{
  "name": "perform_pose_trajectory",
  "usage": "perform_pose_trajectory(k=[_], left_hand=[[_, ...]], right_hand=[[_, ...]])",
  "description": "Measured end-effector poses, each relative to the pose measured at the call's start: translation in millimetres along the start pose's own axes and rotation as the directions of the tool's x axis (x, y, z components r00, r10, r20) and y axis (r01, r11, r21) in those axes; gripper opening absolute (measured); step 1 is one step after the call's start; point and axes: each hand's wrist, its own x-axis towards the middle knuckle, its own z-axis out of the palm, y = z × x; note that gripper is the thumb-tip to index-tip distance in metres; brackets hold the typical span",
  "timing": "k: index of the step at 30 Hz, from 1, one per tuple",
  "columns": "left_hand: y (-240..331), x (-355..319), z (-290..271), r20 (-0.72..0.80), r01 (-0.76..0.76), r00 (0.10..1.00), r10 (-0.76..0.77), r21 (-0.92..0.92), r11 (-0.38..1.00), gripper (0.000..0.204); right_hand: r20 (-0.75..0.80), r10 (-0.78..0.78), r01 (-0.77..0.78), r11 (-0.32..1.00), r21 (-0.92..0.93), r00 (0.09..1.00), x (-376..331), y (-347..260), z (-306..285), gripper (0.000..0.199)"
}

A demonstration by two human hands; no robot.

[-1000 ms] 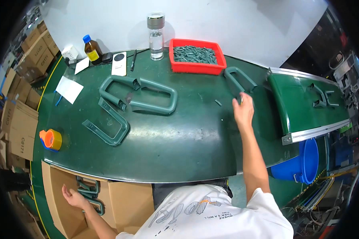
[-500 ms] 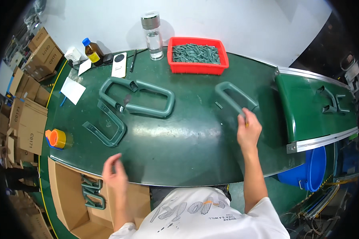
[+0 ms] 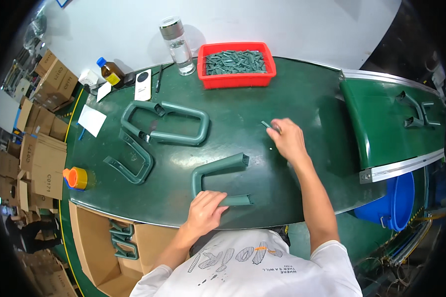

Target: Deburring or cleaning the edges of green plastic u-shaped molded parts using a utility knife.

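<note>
A green U-shaped plastic handle (image 3: 222, 165) lies near the front edge of the table with its ends toward the right. My left hand (image 3: 203, 213) is closed around its nearer arm. Farther right, my right hand (image 3: 288, 141) pinches a small green strip (image 3: 265, 123) between thumb and fingers, just over the tabletop; a tiny pale speck (image 3: 270, 148) lies beside it. Similar U-shaped handles (image 3: 183, 138) rest on the left half of the table, one of them (image 3: 144, 168) lying apart from the others. A red bin (image 3: 235, 80) full of small green strips stands at the back.
A glass bottle (image 3: 181, 54), a phone (image 3: 143, 85), a pen (image 3: 159, 79) and a brown bottle (image 3: 112, 74) stand or lie along the back. An orange tape roll (image 3: 78, 178) sits left, above an open cardboard box (image 3: 86, 242). Right are a conveyor (image 3: 376, 119) and blue bucket (image 3: 389, 205).
The U-shaped handle moved from under my right hand to the near middle, turned, and is now in my left hand. My right hand moved left and picked up the small strip.
</note>
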Motion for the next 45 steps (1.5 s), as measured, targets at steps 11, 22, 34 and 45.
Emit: perform_pose_trajectory(k=[11, 22, 34, 45], left_hand=[[-5, -29, -34, -0.265, -0.007, 0.705, -0.658, -0.931, 0.366, 0.037], [5, -3, -31, -0.072, -0.213, 0.743, -0.665, -0.968, -0.133, 0.041], [19, 8, -18, -0.121, -0.281, 0.761, -0.638, -0.947, -0.155, 0.037], [47, 13, -9, -0.336, -0.317, 0.755, -0.564, -0.939, 0.135, 0.038]], right_hand=[[-0.216, -0.466, 0.512, 0.811, 0.284, 0.858, -4, -77, -14, 0.013], [-0.123, -0.015, 0.085, 0.799, 0.595, 0.992, 7, -98, -12, 0.029], [0.414, -0.104, -0.227, 0.706, 0.671, 0.904, -108, -94, 41, 0.056], [0.209, -0.052, -0.121, 0.67, 0.732, 0.977, -115, -106, 45, 0.043]])
